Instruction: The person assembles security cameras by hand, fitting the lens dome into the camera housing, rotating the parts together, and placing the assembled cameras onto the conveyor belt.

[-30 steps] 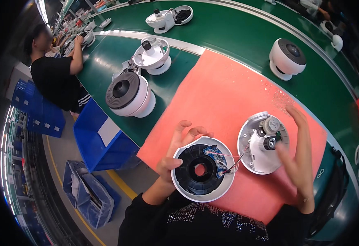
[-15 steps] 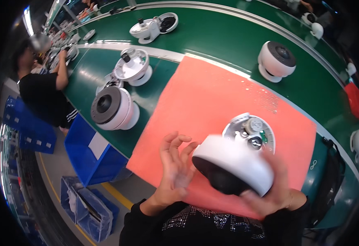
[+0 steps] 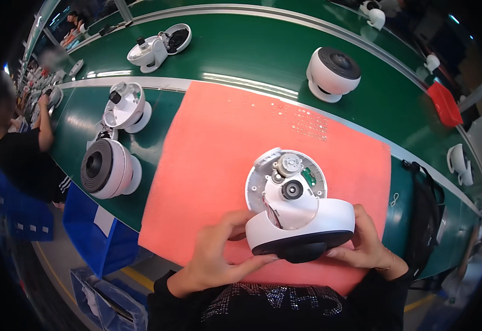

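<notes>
A white rounded camera-housing shell [image 3: 334,215] with a black domed face [image 3: 301,249] is held low over the pink foam mat [image 3: 202,149]. My left hand [image 3: 216,251] grips its left end, thumb along the black underside. Around the right end curl the fingers of my right hand [image 3: 365,245], thumb beneath. Just beyond the shell, and partly covered by it, lies the opened round camera body [image 3: 254,182]. Its lens [image 3: 292,190], silver motor [image 3: 290,164] and green circuit board [image 3: 309,176] face up. Whether shell and body touch is hidden.
Small screws [image 3: 307,124] lie in rows on the mat. To the left stand a closed camera [image 3: 119,171] and an opened one [image 3: 133,113]. Another closed camera [image 3: 334,77] sits beyond the mat. A black bag [image 3: 425,220] lies right; a co-worker [image 3: 23,149] is far left.
The shell has swung level and come up against the near side of the opened body. My left hand, free and spread before, has closed on its left end. The whole view has shifted.
</notes>
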`<action>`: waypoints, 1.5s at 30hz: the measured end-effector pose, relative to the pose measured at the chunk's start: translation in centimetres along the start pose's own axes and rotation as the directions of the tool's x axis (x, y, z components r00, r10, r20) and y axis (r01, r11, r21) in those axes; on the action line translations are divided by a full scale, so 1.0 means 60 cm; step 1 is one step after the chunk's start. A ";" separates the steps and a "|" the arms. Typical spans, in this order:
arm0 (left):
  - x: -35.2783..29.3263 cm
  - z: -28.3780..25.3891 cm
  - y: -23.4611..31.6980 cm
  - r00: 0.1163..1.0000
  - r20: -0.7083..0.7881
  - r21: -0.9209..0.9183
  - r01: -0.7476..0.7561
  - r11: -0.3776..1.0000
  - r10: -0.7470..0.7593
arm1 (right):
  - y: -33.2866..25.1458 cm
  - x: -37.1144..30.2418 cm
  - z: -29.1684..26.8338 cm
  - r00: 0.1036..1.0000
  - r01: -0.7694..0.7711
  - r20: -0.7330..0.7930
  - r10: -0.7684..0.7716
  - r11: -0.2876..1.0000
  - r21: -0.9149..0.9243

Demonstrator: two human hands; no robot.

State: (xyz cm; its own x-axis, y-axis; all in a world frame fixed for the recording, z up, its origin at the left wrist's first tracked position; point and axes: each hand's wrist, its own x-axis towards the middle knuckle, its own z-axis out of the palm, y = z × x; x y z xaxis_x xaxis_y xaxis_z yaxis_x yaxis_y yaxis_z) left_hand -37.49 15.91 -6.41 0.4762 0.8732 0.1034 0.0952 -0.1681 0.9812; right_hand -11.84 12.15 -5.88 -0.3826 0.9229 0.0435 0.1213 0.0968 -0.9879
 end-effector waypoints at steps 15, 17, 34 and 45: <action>0.025 -0.013 0.032 0.992 0.114 -0.002 0.054 0.999 -0.054 | -0.019 0.017 -0.017 0.992 -0.122 0.032 0.120 0.990 0.076; 0.069 -0.027 0.051 0.919 0.188 -0.125 0.373 0.919 -0.348 | -0.029 0.054 -0.014 0.958 -0.255 -0.044 0.283 0.913 0.318; 0.152 -0.063 0.045 0.829 0.284 -0.094 0.524 0.846 -0.482 | -0.012 0.126 -0.054 0.880 -0.426 0.024 0.473 0.767 0.480; 0.083 -0.026 0.032 0.937 0.191 -0.332 0.343 0.878 -0.294 | -0.046 0.089 -0.008 0.977 -0.144 -0.121 0.173 0.965 0.219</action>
State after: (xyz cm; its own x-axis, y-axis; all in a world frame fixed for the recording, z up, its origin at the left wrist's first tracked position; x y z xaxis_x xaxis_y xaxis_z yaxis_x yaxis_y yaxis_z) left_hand -36.33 20.64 -3.79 0.5849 0.7800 -0.2227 -0.0435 0.3043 0.9516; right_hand -13.80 16.97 -2.84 -0.2419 0.9640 -0.1103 -0.0281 -0.1206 -0.9923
